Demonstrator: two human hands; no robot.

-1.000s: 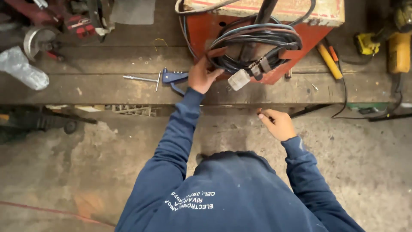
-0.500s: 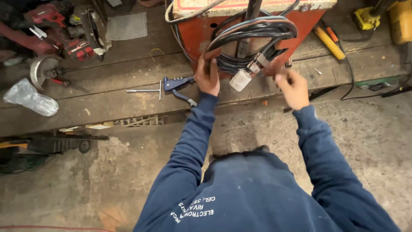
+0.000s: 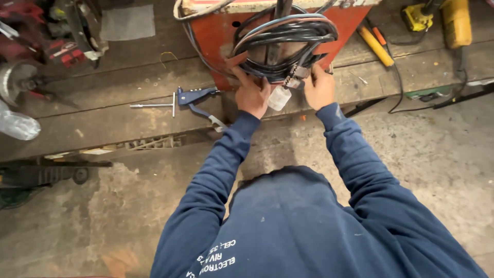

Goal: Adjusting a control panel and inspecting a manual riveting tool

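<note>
Left hand: the left hand (image 3: 252,95) rests against the lower front of the orange-red sheet-metal machine box (image 3: 216,36), fingers curled narrowly onto the bottom loops of the coiled bundle of black and blue rubber-sheathed cable (image 3: 283,44); whether they pinch a strand or only press on it cannot be told.

Right hand: the right hand (image 3: 320,88) sits on the other side of the same loops, fingers bent close together and touching the cable's lower right edge; its grip is likewise not clear.

Cable bundle: hangs in an oval coil on the front face of the machine box, directly above and between the two hands, its lowest strands meeting the fingertips of both.

Plug: a pale, translucent plastic plug (image 3: 279,98) dangles from the coil's bottom, in the gap between the two hands, just beside the left hand's knuckles.

Machine box: scuffed painted metal with a dirty cream top, standing on the worn grey wooden bench (image 3: 103,123).

Rivet tool: a blue-handled metal hand riveter (image 3: 198,98) lies flat on the bench, left of the left hand and apart from it.

Bench, right: a yellow-handled tool (image 3: 374,45) lies slanted beside the box; a yellow power tool (image 3: 455,23) sits farther out.

Floor: rough, stained concrete (image 3: 437,170).

Sleeves: dark blue knit fabric (image 3: 216,170), soft and creased.
</note>
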